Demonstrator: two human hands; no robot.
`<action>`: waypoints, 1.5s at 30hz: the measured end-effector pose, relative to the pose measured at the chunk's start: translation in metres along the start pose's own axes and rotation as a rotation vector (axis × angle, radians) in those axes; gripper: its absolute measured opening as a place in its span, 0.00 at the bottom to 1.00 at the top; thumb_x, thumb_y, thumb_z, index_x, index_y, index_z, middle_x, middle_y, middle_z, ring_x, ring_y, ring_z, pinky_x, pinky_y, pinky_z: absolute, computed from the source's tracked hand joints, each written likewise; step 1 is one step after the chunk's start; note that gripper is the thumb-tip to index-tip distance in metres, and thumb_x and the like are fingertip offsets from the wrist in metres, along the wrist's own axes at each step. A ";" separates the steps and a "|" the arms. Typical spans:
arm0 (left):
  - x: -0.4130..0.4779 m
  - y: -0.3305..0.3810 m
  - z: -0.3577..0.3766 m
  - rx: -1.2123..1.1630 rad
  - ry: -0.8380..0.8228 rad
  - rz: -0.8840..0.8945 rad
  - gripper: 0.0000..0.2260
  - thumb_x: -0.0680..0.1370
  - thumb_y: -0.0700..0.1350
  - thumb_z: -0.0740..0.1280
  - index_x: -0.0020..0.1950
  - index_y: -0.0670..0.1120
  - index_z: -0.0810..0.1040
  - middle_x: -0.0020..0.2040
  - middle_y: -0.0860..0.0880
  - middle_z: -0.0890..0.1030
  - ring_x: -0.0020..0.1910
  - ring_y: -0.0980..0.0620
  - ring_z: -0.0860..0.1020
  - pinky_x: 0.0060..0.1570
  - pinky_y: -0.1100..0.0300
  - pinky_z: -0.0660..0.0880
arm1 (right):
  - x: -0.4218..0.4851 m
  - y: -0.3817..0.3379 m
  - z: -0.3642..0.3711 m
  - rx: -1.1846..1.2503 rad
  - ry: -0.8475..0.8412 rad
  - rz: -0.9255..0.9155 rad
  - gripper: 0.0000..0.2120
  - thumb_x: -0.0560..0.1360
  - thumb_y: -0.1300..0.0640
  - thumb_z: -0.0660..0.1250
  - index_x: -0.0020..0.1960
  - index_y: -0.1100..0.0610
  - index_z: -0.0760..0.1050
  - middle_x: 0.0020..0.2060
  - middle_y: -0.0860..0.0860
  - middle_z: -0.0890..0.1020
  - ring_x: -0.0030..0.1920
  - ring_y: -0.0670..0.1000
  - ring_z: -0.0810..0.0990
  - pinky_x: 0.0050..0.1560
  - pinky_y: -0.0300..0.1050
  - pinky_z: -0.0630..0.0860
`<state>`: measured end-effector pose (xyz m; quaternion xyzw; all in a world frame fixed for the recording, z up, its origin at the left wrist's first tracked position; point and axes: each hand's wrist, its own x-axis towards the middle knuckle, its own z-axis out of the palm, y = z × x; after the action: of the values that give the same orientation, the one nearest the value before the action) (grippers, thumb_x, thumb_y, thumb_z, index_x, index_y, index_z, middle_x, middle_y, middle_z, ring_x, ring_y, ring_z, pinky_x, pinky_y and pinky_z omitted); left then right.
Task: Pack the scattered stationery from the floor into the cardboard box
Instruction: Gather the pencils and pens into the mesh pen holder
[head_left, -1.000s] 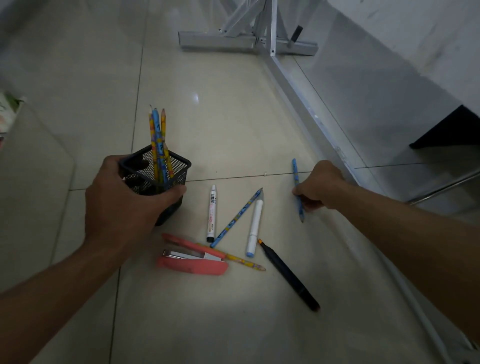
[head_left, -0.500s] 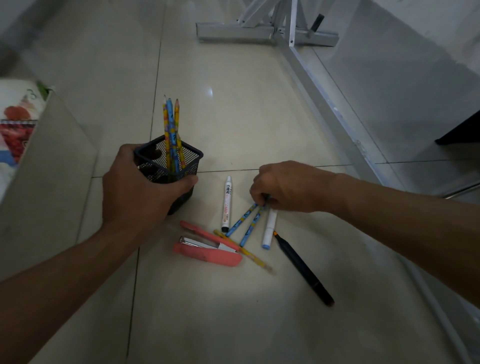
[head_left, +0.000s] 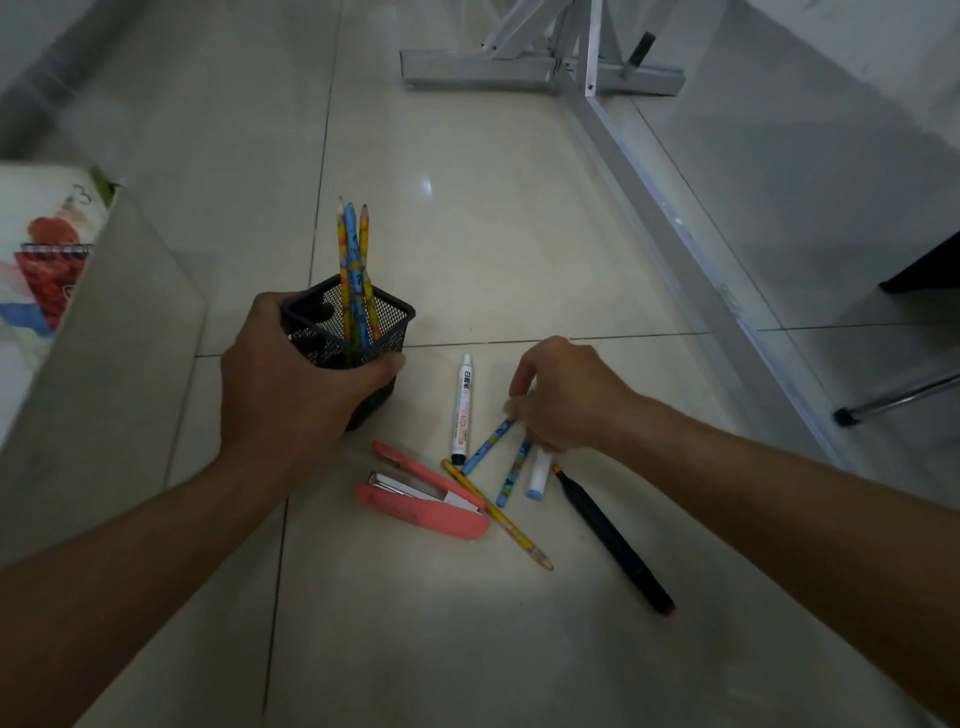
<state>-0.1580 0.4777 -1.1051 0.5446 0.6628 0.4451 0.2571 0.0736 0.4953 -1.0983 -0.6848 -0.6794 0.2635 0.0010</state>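
Your left hand (head_left: 291, 384) clasps the mesh cup (head_left: 358, 325) at 11 o'clock from the stapler (head_left: 423, 501). Your right hand (head_left: 566, 397), fingers curled, pinches 2 blue pencils (head_left: 488, 447) at 4 o'clock from the marker (head_left: 462, 410).

Glossy, smooth tiled floor (head_left: 519, 234). Black metal-mesh pen holder (head_left: 387, 325). Smooth pink plastic stapler (head_left: 441, 519), shiny metal inside. Glossy printed blue pencils (head_left: 488, 441). Matt black marker (head_left: 613, 540). Grey painted metal frame (head_left: 649, 171).

Pencil cup (head_left: 358, 327) holds three pencils (head_left: 353, 249); marker (head_left: 461, 410) to its right; stapler (head_left: 415, 512) before it; box (head_left: 104, 364) at left edge of floor (head_left: 519, 208).
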 end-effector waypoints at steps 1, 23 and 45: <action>0.000 0.000 0.000 -0.002 0.000 0.001 0.37 0.60 0.55 0.83 0.66 0.48 0.74 0.55 0.58 0.77 0.50 0.60 0.77 0.37 0.80 0.69 | 0.001 -0.002 0.006 0.012 -0.024 0.043 0.12 0.78 0.58 0.70 0.53 0.67 0.82 0.43 0.60 0.86 0.41 0.56 0.84 0.45 0.51 0.84; 0.001 -0.004 -0.003 0.009 0.000 0.006 0.37 0.61 0.53 0.83 0.66 0.46 0.74 0.54 0.57 0.77 0.51 0.59 0.77 0.35 0.85 0.67 | -0.013 -0.010 0.010 -0.132 0.034 0.145 0.21 0.75 0.62 0.72 0.35 0.55 0.60 0.34 0.49 0.64 0.31 0.45 0.64 0.27 0.38 0.62; 0.002 -0.008 0.005 0.008 -0.002 0.024 0.38 0.60 0.55 0.83 0.66 0.46 0.74 0.60 0.51 0.81 0.53 0.55 0.79 0.42 0.73 0.71 | -0.015 0.002 0.020 -0.099 0.095 0.217 0.20 0.77 0.57 0.70 0.64 0.63 0.69 0.63 0.62 0.74 0.66 0.58 0.71 0.56 0.42 0.69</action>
<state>-0.1579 0.4812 -1.1139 0.5541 0.6576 0.4448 0.2502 0.0687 0.4745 -1.1108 -0.7653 -0.6125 0.1955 -0.0293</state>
